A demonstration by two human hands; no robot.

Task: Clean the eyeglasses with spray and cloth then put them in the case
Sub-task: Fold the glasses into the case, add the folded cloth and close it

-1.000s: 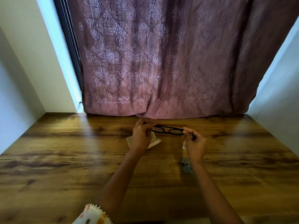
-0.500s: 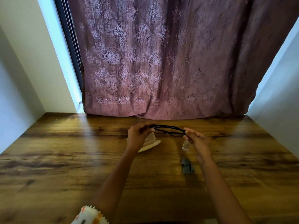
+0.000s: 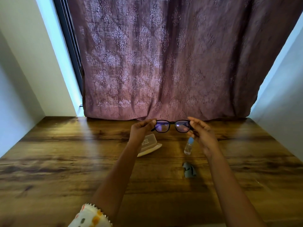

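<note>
Both hands hold the glasses (image 3: 172, 126) above the table (image 3: 65, 161), left hand (image 3: 141, 129) and right hand (image 3: 202, 133) pinching opposite frame ends; case (image 3: 150, 145), spray (image 3: 188, 146) and cloth (image 3: 189, 172) lie below.

Daylight is admitted in pale blue strips on both sides of the curtain (image 3: 164, 63), which is backlit and dim. Soft glare is thrown on the table (image 3: 65, 145) below the curtain. Straight edges are bent near the corners; the nearest wood is blurred.
</note>
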